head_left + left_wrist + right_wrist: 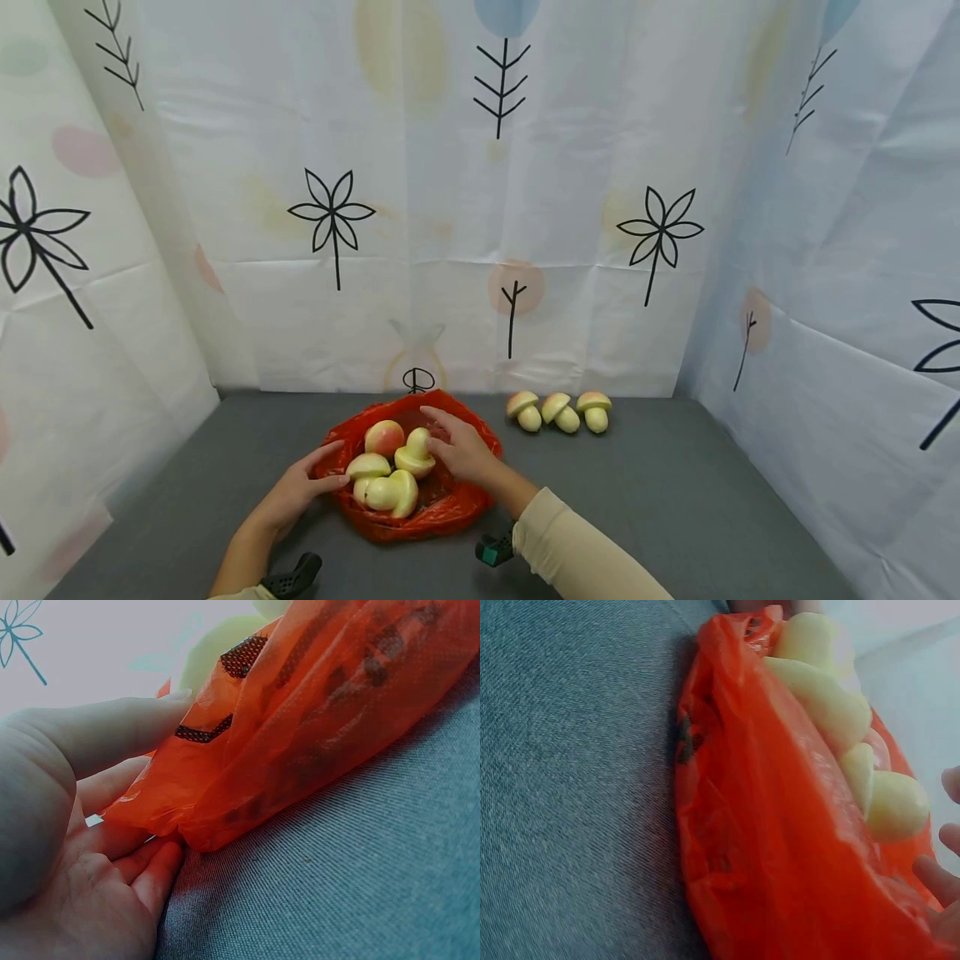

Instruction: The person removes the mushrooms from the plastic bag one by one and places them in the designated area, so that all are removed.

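A red plastic bag [450, 510] lies with its mouth wide on the grey table. Inside it sit several toy mushrooms [382, 493], pale yellow with pinkish-red caps. At the bag's left rim rests my left hand [294, 492], thumb and fingers spread apart on either side of the edge. The left wrist view shows red plastic lying over those fingers. My right hand [468, 454] reaches over the bag's right side, fingers spread beside an upturned mushroom [417, 450]. In the right wrist view, a gap shows between those fingers and the nearest mushroom stem [897, 806].
Three more toy mushrooms [559, 412] stand in a row at the back of the table [637, 492], right of the bag. A white printed curtain [450, 208] encloses the back and both sides. Each wrist wears a dark band [294, 577].
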`<act>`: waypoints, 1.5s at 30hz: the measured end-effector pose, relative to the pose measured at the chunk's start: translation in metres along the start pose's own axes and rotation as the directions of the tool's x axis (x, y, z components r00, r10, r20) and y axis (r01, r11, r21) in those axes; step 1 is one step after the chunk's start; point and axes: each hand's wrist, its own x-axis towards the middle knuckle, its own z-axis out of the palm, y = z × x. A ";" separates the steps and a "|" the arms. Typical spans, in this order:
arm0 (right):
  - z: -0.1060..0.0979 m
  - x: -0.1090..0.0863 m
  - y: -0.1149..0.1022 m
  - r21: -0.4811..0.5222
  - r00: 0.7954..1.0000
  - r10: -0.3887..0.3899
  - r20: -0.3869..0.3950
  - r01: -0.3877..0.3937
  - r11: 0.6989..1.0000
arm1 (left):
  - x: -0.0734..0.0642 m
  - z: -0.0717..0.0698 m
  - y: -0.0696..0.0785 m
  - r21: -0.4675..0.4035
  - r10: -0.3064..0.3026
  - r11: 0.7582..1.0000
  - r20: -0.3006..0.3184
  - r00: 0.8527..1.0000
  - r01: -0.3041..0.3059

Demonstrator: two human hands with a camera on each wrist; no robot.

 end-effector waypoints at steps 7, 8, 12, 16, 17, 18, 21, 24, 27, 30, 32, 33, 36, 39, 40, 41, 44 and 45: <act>0.004 -0.001 -0.001 -0.072 0.995 -0.029 0.097 0.036 0.997 | 0.000 0.001 0.001 0.007 -0.005 1.000 0.001 1.000 0.005; 0.004 -0.001 -0.001 -0.075 0.994 -0.028 0.107 0.036 0.997 | 0.000 0.001 0.001 0.008 -0.005 1.000 0.000 1.000 0.005; 0.004 -0.001 0.000 -0.104 0.991 -0.022 0.131 0.036 0.994 | -0.001 0.001 0.002 0.012 -0.006 1.000 -0.005 1.000 0.006; 0.005 0.000 0.002 -0.155 0.989 -0.023 0.148 0.046 0.987 | -0.002 0.002 0.002 0.009 -0.006 1.000 -0.003 1.000 0.007; 0.005 0.000 0.003 -0.168 0.989 -0.027 0.145 0.051 0.984 | -0.002 0.002 0.002 0.008 -0.006 1.000 -0.003 1.000 0.006; 0.005 0.000 0.004 -0.182 0.990 -0.031 0.139 0.056 0.982 | -0.002 0.002 0.002 0.007 -0.006 1.000 -0.002 1.000 0.006; 0.005 0.000 0.004 -0.195 0.994 -0.033 0.106 0.054 0.979 | -0.002 0.002 0.002 0.004 -0.002 1.000 -0.002 1.000 0.002; 0.005 -0.001 0.003 -0.197 0.997 -0.016 0.074 0.031 0.980 | -0.002 0.001 0.001 0.006 0.000 1.000 -0.001 1.000 0.000; 0.006 -0.001 0.002 -0.182 0.999 0.003 0.050 0.006 0.983 | -0.001 0.001 0.000 0.013 0.000 1.000 -0.003 1.000 0.000; 0.007 -0.002 0.001 -0.176 0.999 0.019 0.033 -0.013 0.984 | -0.001 0.001 0.000 0.020 0.000 1.000 -0.003 1.000 0.000; 0.006 -0.003 0.000 -0.180 1.000 0.022 0.022 -0.017 0.984 | 0.000 0.001 0.001 0.025 0.003 1.000 -0.002 1.000 -0.003; 0.006 -0.004 -0.001 -0.183 1.000 0.020 0.016 -0.017 0.983 | 0.000 0.001 0.002 0.027 0.004 1.000 -0.002 1.000 -0.004; 0.005 -0.004 -0.002 -0.183 1.000 0.021 0.001 -0.021 0.983 | 0.000 0.001 0.003 0.026 0.008 1.000 -0.006 1.000 -0.007; 0.006 -0.005 -0.002 -0.174 1.000 0.016 -0.017 -0.018 0.985 | -0.001 0.002 0.003 0.023 0.001 1.000 -0.013 1.000 -0.001; 0.007 -0.005 -0.001 -0.169 1.000 0.016 -0.020 -0.019 0.985 | -0.001 0.002 0.002 0.020 -0.002 1.000 -0.014 1.000 0.002; 0.007 -0.005 0.000 -0.165 1.000 0.014 -0.024 -0.018 0.986 | -0.001 0.002 0.002 0.020 -0.005 1.000 -0.016 1.000 0.005; 0.008 -0.006 0.002 -0.175 1.000 0.000 -0.028 -0.005 0.985 | -0.001 0.003 0.001 0.010 -0.011 1.000 -0.016 1.000 0.011; 0.007 -0.006 0.002 -0.185 1.000 -0.007 -0.025 0.002 0.983 | -0.001 0.003 0.001 0.008 -0.011 1.000 -0.016 1.000 0.011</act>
